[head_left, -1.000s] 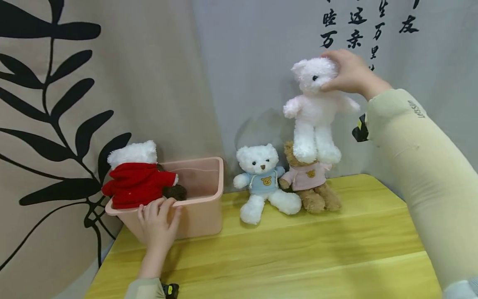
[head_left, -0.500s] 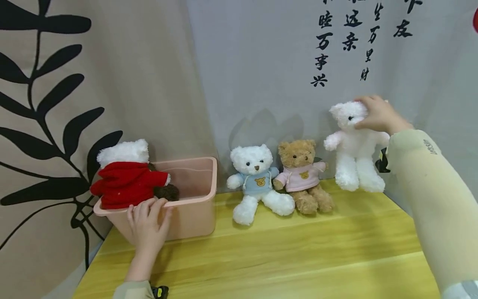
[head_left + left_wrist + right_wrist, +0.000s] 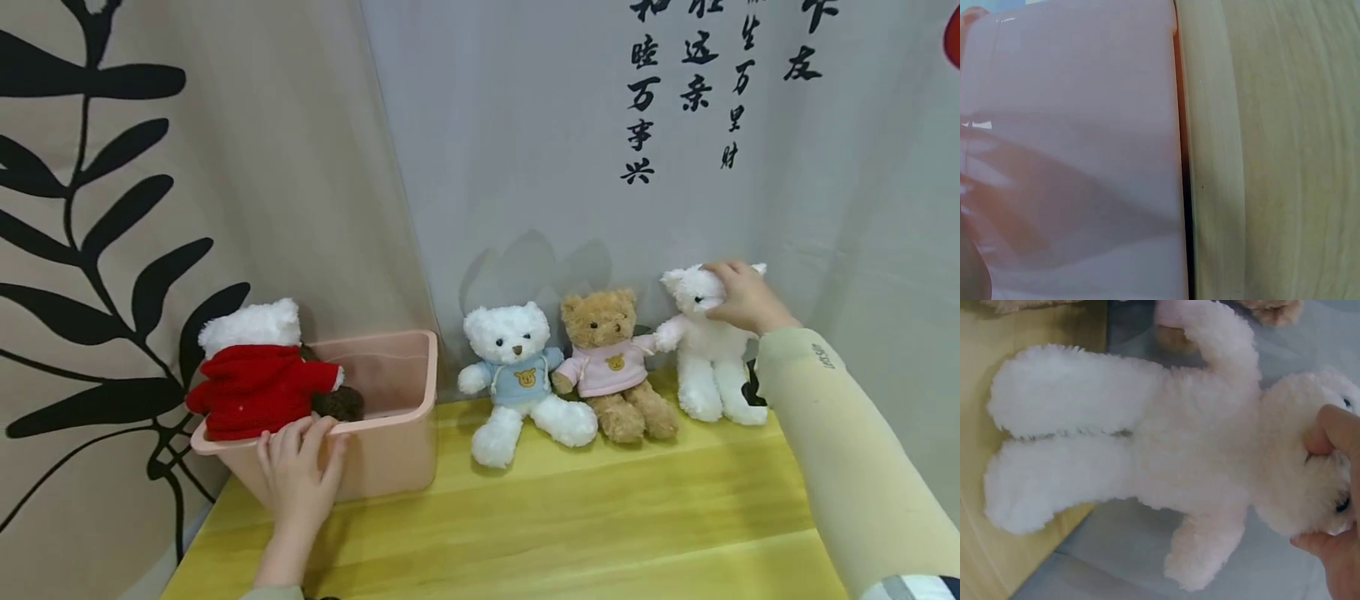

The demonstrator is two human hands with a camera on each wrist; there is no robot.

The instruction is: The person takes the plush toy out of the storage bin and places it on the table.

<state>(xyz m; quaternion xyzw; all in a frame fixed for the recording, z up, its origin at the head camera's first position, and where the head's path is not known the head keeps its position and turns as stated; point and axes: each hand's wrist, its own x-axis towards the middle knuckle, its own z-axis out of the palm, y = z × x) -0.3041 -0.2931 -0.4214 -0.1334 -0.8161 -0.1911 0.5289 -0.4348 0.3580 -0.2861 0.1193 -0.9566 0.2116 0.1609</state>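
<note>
Pale cream right sleeve (image 3: 840, 433) with small dark lettering (image 3: 823, 357), striped fabric (image 3: 911, 587) farther up, black wrist piece (image 3: 752, 390)

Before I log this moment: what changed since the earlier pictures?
The right hand, still gripping the plain white bear, moved it right and down, from in front of the brown bear to that bear's side. Unchanged: the left hand on the pink bin, and the blue-shirted bear.
</note>
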